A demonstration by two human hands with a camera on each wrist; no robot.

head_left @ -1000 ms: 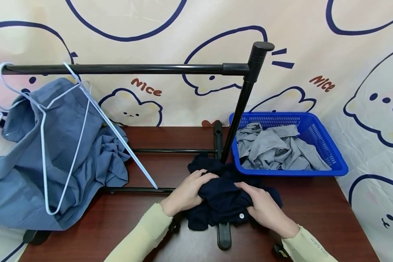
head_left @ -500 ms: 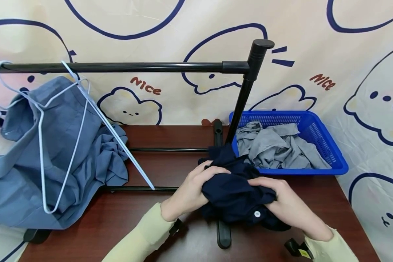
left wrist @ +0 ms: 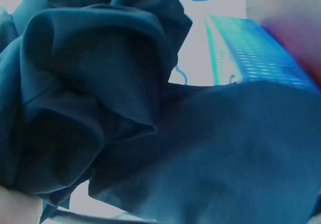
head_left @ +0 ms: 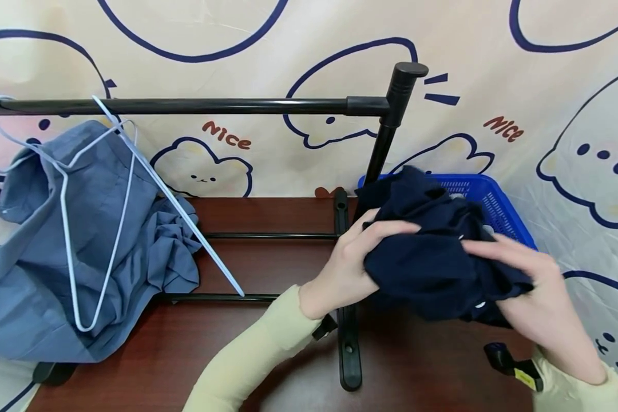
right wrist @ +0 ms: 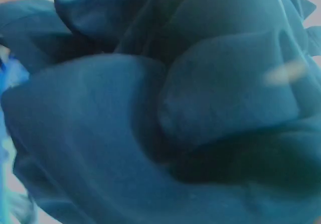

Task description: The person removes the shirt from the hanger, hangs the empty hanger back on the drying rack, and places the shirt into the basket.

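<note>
Below black rail (head_left: 226, 106), blue-grey garment (head_left: 26, 297) behind pale-blue hangers (head_left: 170, 198). Further right, navy garment (head_left: 422, 269), bunched, held up, pinched between left hand (head_left: 347, 266) and right hand (head_left: 546, 292), partly covering blue plastic basket (head_left: 510, 214).

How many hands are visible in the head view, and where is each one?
2. The left hand grips the navy garment at its left side; the right hand grips it at its right side. Each is partly hidden behind the garment.
</note>
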